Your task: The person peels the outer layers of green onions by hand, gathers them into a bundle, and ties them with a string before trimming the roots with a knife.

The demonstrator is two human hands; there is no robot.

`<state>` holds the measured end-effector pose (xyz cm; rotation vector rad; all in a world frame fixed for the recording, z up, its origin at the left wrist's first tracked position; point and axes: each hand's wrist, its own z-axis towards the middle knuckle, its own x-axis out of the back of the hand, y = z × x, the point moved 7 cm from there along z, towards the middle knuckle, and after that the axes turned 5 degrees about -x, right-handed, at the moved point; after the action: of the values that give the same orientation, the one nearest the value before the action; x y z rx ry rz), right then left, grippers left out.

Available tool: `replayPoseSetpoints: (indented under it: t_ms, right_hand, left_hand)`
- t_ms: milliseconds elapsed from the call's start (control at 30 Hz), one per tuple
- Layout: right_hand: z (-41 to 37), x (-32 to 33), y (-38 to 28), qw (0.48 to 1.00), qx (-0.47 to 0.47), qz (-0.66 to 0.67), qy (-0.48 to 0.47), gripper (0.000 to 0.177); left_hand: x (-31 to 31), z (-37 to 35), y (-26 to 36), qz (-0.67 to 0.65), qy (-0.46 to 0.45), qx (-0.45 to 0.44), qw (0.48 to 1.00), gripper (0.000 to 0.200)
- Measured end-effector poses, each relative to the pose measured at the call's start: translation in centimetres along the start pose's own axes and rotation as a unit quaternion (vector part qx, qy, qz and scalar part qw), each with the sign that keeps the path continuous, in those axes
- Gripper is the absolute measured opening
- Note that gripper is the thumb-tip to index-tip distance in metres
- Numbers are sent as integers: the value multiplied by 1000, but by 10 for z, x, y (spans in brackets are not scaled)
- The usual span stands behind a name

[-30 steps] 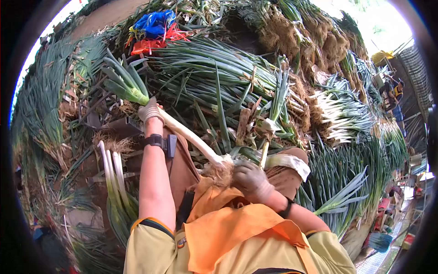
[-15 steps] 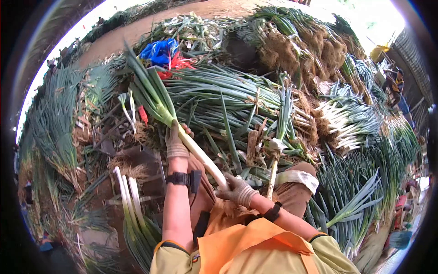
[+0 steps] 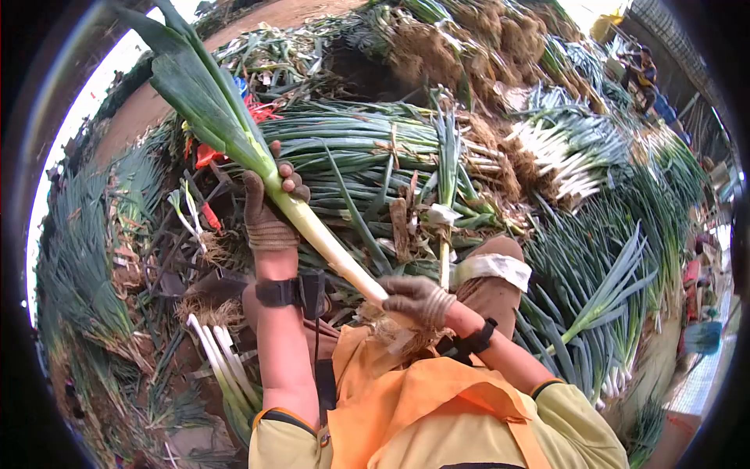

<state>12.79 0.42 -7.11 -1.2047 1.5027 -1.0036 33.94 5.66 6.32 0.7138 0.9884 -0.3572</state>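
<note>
Brown knit gloves cover both hands. The left hand's fingers (image 3: 287, 178) are curled tight around a long green onion (image 3: 316, 234), gripping it just where the white stalk turns to green. The left hand (image 3: 268, 213) holds it raised, so the broad leaves fan toward the upper left of my view. The right hand (image 3: 418, 299) is closed in a fist around the stalk's lower end, where pale roots and loose skin (image 3: 391, 332) hang against an orange apron (image 3: 406, 402). The onion runs on a slant between the two hands, above the person's lap.

I see a black strap with a small device (image 3: 287, 291) on the left wrist and a black band (image 3: 471, 342) on the right. Just beside the left arm, a few cleaned white stalks (image 3: 220, 361) lie on the ground. Beyond the hands lies a heap of bundled green onions (image 3: 351, 148), with earthy root clumps (image 3: 461, 47) behind it. Another person (image 3: 645, 67) is far off at the upper right.
</note>
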Motion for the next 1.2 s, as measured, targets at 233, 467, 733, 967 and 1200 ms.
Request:
replayPoseSetpoints:
  t_ms: [233, 467, 733, 967, 1200]
  right_hand:
    - [-2, 11, -3, 991, -89, 16, 98, 23]
    - [-16, 9, 12, 991, -88, -3, 98, 17]
    - [-49, -18, -39, 969, 156, -183, 59, 15]
    - [-62, -7, -40, 997, -9, 49, -59, 10]
    - [-111, 44, 21, 941, -96, -319, -66, 12]
  left_hand:
    - [19, -25, -45, 46, 114, 25, 992, 56]
    - [30, -41, -64, 99, 153, 38, 982, 51]
    - [37, -41, -48, 204, 246, -15, 947, 22]
    - [71, -4, 25, 222, 284, -84, 929, 20]
    - [115, 5, 123, 277, 356, -172, 876, 32]
